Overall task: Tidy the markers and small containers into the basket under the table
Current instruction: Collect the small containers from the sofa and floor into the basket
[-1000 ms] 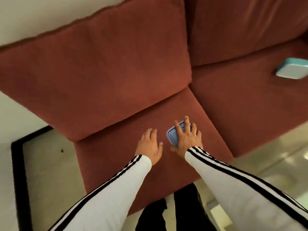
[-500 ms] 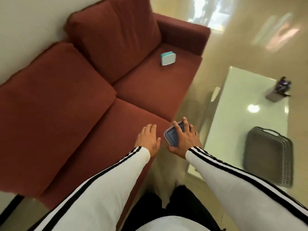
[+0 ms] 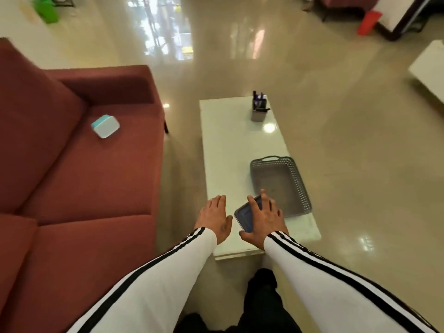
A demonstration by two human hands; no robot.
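My right hand (image 3: 264,219) grips a small blue lidded container (image 3: 245,217) over the near end of the white table (image 3: 223,152). Just beyond it a grey mesh basket (image 3: 300,179) stands on the tabletop and looks empty. My left hand (image 3: 213,217) hovers open beside the container, holding nothing. A second small container with a teal lid (image 3: 105,126) lies on the far seat of the red sofa (image 3: 79,188). Markers stand in a grey holder (image 3: 259,111) at the table's far end.
The sofa runs along the left, with a narrow strip of glossy floor between it and the table. Another white table (image 3: 430,68) is at the far right. A red object (image 3: 367,21) and a green one (image 3: 46,9) stand on the floor far back.
I have turned from the sofa to the table. My right hand has carried the blue container from the sofa seat to above the table's near end, close to the basket; my left hand followed.
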